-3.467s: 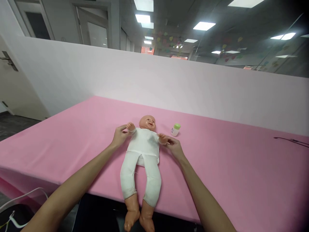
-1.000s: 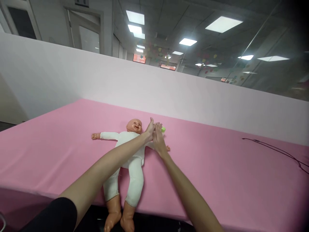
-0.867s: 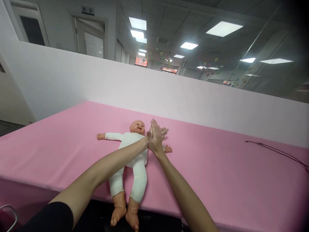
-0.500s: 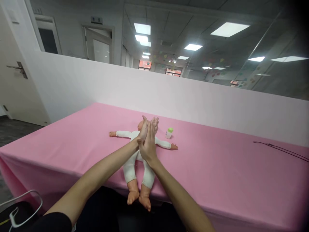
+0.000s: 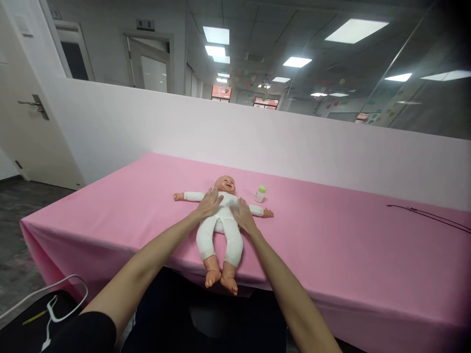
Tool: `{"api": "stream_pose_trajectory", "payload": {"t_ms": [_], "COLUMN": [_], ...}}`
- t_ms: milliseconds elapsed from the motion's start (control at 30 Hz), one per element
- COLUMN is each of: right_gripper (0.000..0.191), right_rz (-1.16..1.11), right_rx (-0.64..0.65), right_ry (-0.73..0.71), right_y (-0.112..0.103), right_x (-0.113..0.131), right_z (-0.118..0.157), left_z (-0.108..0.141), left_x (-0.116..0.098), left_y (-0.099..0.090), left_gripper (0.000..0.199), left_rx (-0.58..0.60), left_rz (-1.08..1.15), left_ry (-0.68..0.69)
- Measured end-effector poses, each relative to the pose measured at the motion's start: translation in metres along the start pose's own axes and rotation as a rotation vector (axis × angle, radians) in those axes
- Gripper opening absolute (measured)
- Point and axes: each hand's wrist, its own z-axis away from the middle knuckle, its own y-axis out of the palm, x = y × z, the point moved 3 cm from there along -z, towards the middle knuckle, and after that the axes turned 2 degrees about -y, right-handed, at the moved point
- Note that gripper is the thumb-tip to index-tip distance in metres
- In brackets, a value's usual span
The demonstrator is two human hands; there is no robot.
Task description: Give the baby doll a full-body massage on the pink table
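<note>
Pink tablecloth (image 5: 331, 255): baby doll (image 5: 220, 235) with feet at the near edge, open room to the right.
Left hand (image 5: 208, 205): open flat on the doll's chest, holding nothing.
Right hand (image 5: 243, 216): open flat on its side, holding nothing.

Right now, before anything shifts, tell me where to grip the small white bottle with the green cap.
Grip the white bottle around its body, below the green cap, coming from the right. It stands upright and narrow, so fingers can wrap it, and that side avoids the doll's outstretched white-sleeved arm lying just nearer you.
</note>
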Motion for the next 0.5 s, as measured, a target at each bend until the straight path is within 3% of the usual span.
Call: {"api": "stream_pose_trajectory", "payload": {"t_ms": [100,200,367,500], "right_gripper": [0.073,0.064,0.069,0.083], "right_rz": [0.108,0.278,0.418,0.290], "right_rx": [0.034,-0.071,-0.252,-0.349], "right_ry": [0.015,-0.033,0.070,0.070], "right_y": [0.011,0.008,0.004,-0.002], "right_x": [-0.027,-0.038,-0.051,-0.054], "right_z": [0.007,0.014,0.023,0.023], "left_z": [0.009,0.019,0.025,0.028], "left_x": [0.047,0.071,0.081,0.075], "left_y": [-0.002,-0.011,-0.016,-0.021], "left_gripper": [0.077,0.071,0.072,0.077], "left_rx": [-0.013,-0.097,-0.260,-0.381], "left_rz": [-0.285,-0.473,-0.506,-0.432], "left_ry": [-0.050,0.010,-0.051,0.003]}}
